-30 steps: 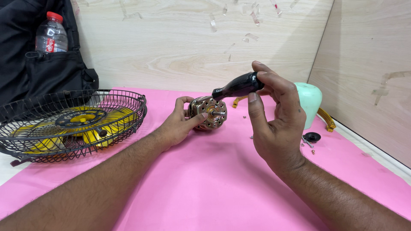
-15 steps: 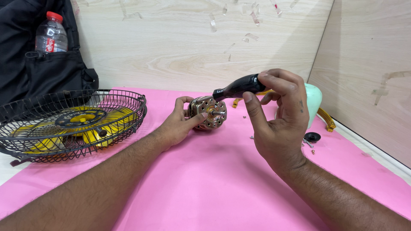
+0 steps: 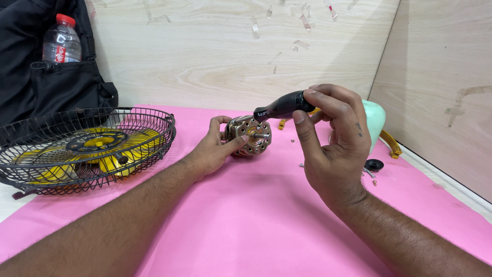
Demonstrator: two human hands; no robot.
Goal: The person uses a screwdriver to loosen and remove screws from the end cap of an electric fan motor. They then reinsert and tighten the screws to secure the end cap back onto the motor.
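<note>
Right, your left hand fingers clamp the fan motor, right hand fingers grip the screwdriver — likely screw work; keep tip seated.

Bottle: a clear plastic water bottle stands at the upper left of the frame, tucked into the side pocket of a black backpack; only its upper part shows.
Bottle cap: red, round, at the very top left.
Bottle label: a red wrap-around band with white marks, low on the visible part of the bottle, just above the pocket's edge.
Tool marking: small white print on the black handle of the screwdriver, upper centre of the frame, in the right hand.
Signs and screens: none in view.
</note>
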